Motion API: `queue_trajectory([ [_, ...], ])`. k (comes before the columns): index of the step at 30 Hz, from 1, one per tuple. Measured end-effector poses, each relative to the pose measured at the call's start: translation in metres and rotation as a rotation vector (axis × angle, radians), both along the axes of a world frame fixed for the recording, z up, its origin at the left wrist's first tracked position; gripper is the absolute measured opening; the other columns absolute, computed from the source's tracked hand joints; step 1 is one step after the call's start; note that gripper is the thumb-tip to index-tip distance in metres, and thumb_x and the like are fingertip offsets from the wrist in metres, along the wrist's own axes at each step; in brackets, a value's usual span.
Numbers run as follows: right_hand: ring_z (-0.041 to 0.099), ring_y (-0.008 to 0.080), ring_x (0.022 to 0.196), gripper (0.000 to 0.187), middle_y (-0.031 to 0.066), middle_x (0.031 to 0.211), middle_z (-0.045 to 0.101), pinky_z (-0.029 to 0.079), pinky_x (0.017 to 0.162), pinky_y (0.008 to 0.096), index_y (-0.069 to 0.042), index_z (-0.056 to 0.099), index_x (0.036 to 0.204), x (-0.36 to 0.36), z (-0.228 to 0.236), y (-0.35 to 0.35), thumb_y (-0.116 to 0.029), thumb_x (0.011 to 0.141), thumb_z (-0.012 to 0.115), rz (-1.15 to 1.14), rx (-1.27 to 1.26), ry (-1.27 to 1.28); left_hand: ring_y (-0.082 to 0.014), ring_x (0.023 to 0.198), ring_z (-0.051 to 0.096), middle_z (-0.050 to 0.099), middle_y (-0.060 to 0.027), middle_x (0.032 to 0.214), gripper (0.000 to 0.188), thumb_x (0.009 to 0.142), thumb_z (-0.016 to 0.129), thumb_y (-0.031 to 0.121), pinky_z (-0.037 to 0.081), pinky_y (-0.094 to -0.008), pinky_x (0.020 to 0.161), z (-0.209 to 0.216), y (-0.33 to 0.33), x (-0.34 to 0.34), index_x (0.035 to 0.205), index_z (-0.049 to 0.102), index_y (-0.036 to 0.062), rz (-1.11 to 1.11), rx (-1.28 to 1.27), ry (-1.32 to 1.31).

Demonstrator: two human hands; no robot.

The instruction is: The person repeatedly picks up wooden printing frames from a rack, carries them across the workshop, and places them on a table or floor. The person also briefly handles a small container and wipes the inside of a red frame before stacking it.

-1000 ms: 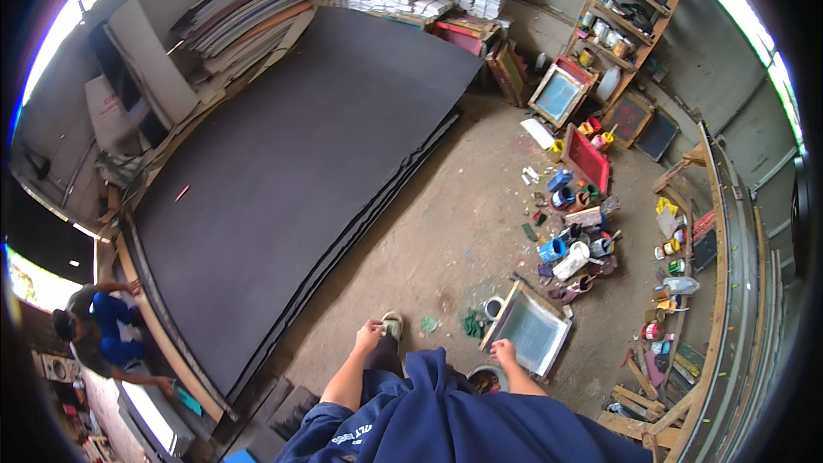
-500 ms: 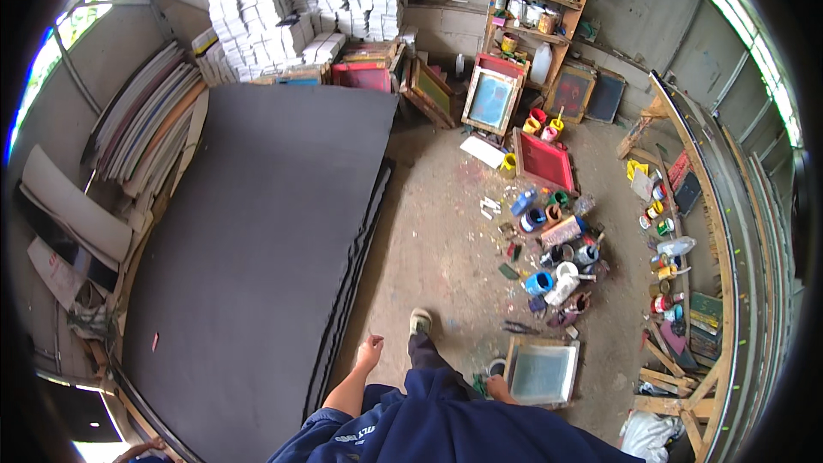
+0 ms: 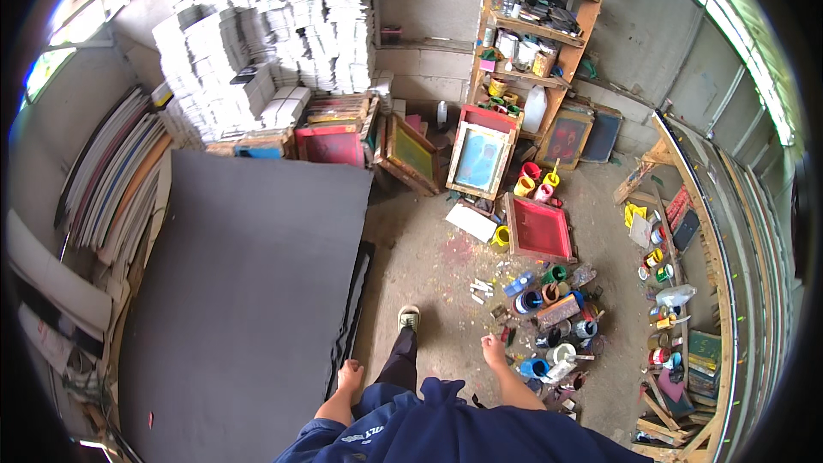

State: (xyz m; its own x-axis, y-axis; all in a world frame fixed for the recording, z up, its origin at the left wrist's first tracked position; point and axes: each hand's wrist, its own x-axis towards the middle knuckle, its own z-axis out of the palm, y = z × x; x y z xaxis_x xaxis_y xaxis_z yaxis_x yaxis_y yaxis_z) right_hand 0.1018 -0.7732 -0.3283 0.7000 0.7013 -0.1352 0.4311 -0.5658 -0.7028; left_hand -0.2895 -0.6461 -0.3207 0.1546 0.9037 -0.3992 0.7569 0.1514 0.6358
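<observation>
My left hand (image 3: 350, 375) hangs beside the right edge of a wide stack of black sheets (image 3: 244, 283), its fingers loosely curled and nothing seen in them. Out ahead of my body, my right hand (image 3: 493, 350) is above the floor with its fingers curled in, and it shows no object either. Closest to it stands a cluster of paint pots, among them a blue pot (image 3: 534, 368) and a white pot (image 3: 561, 353). My one visible shoe (image 3: 409, 318) is on the concrete floor between the black stack and the pots.
A red-meshed screen frame (image 3: 540, 230) lies beyond the pots. A blue-meshed frame (image 3: 480, 159) leans near a wooden shelf (image 3: 536, 30). White paper stacks (image 3: 300, 26) rise at the back left. A long wooden-framed table (image 3: 724, 291) runs along the right side.
I have moved forward across the floor. My right hand has swung forward from beside my body, and my left hand has dropped back. The screen frame near my right foot is out of view.
</observation>
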Motion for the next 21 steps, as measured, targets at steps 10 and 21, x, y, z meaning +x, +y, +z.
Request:
queue_trajectory([
  [10,0.058,0.0353,0.078,0.026,0.0196,0.078,0.060,0.045,0.069,0.0411,-0.002,0.057,0.083,0.128,-0.005,0.103,-0.027,0.080,0.049,-0.203,-0.136,-0.058,-0.0302,0.093,0.057,0.060,-0.0160,0.095,0.034,0.074,0.060,0.021,0.045,-0.0378,0.080,0.022,0.240,0.190,0.102,0.052,0.0037,-0.149,-0.014,-0.068],
  [21,0.059,0.0315,0.072,0.026,0.0179,0.076,0.061,0.046,0.066,0.0382,0.000,0.058,0.080,0.237,-0.062,0.261,-0.025,0.080,0.050,-0.394,-0.194,0.180,-0.0260,0.092,0.058,0.061,-0.0129,0.095,0.029,0.075,0.062,0.018,0.045,-0.0354,0.080,0.002,0.441,0.392,0.098,0.052,0.0034,-0.374,-0.005,-0.155],
])
